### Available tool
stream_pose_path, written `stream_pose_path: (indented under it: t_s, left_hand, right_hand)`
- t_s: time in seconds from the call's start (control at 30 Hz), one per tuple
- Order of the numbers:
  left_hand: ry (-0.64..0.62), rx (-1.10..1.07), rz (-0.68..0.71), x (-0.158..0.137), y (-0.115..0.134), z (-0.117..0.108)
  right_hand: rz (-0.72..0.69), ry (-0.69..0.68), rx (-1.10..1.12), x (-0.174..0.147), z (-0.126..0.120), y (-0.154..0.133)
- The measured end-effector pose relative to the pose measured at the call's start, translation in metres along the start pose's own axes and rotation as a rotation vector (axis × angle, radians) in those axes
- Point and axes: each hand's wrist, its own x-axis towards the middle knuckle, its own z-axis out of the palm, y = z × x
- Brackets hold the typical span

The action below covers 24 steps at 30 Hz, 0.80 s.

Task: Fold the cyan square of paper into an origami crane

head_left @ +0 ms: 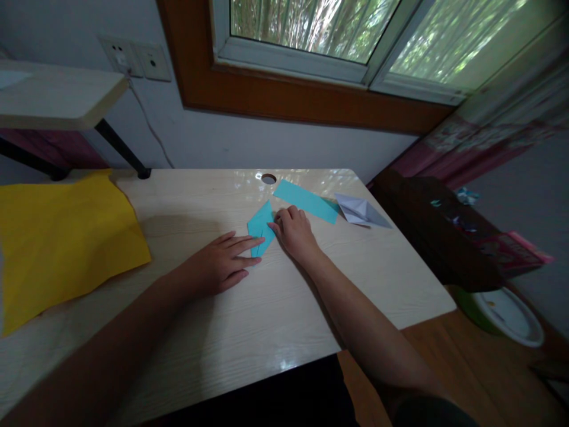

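A folded piece of turquoise paper point(261, 220) lies on the pale wooden desk point(267, 320), showing slanted edges and a crease line. My left hand point(229, 261) rests on its lower left part, fingers spread and stretched out. At the paper's right edge is my right hand point(294, 231), its fingers curled, with thumb and forefinger closed on that edge. Just beyond the right hand lies a flat turquoise paper strip point(306, 200). A folded white paper boat point(360, 210) sits beside the strip's right end.
A large yellow sheet point(66, 249) covers the desk's left side. Behind it stands a raised shelf point(57, 95) on black legs. A round cable hole point(268, 178) is near the back edge. To the right are a dark wooden cabinet point(427, 231) and a white-lidded bin point(509, 314).
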Motion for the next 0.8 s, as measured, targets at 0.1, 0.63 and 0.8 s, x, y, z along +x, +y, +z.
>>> stream_pose_path:
  t_s: [0.1,0.63,0.8]
  left_hand:
    - [-0.018,0.000,0.012,0.000,0.000,0.000]
    - [0.010,-0.007,-0.026,-0.001,-0.006,0.010]
    - [0.043,0.005,-0.155,0.007,-0.007,0.015]
  right_hand:
    - [0.008,0.000,0.010,0.000,0.002,-0.001]
    - [-0.273,-0.026,0.118,-0.003,-0.008,-0.020]
    - [-0.237,-0.055,0.144,-0.001,-0.002,-0.023]
